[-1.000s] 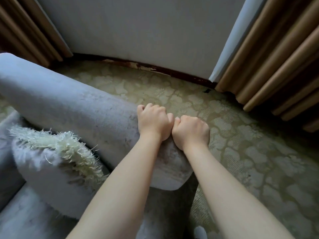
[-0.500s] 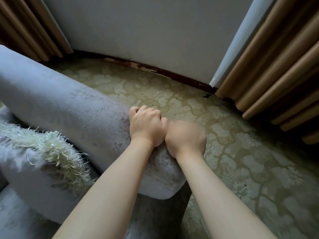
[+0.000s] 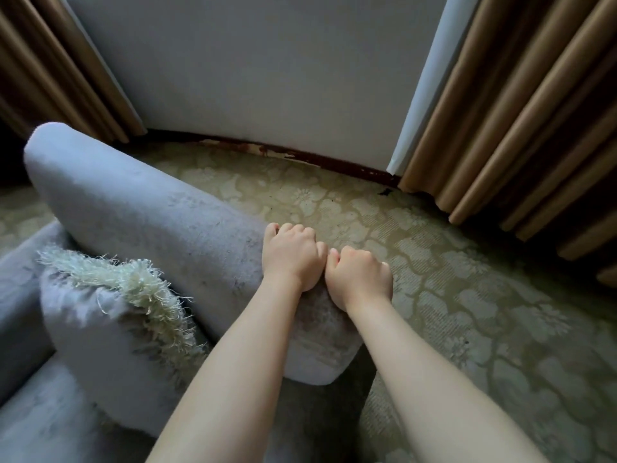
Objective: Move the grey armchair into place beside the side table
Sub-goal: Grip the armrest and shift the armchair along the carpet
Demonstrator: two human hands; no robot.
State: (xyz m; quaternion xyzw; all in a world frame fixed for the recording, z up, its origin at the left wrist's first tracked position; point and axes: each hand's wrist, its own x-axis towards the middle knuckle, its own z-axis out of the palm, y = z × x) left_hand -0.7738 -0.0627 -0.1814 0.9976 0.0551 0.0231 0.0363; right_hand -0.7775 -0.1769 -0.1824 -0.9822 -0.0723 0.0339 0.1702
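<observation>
The grey armchair (image 3: 50,426) occupied the lower left of the head view, and its near armrest (image 3: 207,262) ran with its long axis from 10 o'clock to 4 o'clock. Both hands gripped that armrest close to its 4 o'clock end. The left hand (image 3: 289,257) and right hand (image 3: 360,279) sat side by side with thumbs touching, fingers curled over the outer edge; the fingertips were hidden on the far side. The chair's bulk therefore lay at 8 o'clock from the fingers, with a fringed cushion (image 3: 100,335) leaning against the inner face of the armrest. Neither hand was clearly nearer the chair body, though the left sat further up the armrest. The side table was not in view, so the required direction of travel could not be confirmed. Open patterned carpet (image 3: 467,312) extended from 12 o'clock round to 5 o'clock and offered the main room for moving. Limits were the wall (image 3: 267,78) and its skirting board (image 3: 334,162) at 12 o'clock, the right curtain (image 3: 517,128) at 2 o'clock, and the left curtain (image 3: 66,71) at 10 o'clock, near the far end of the armrest. A push toward 10 o'clock would probably foul that curtain first.
</observation>
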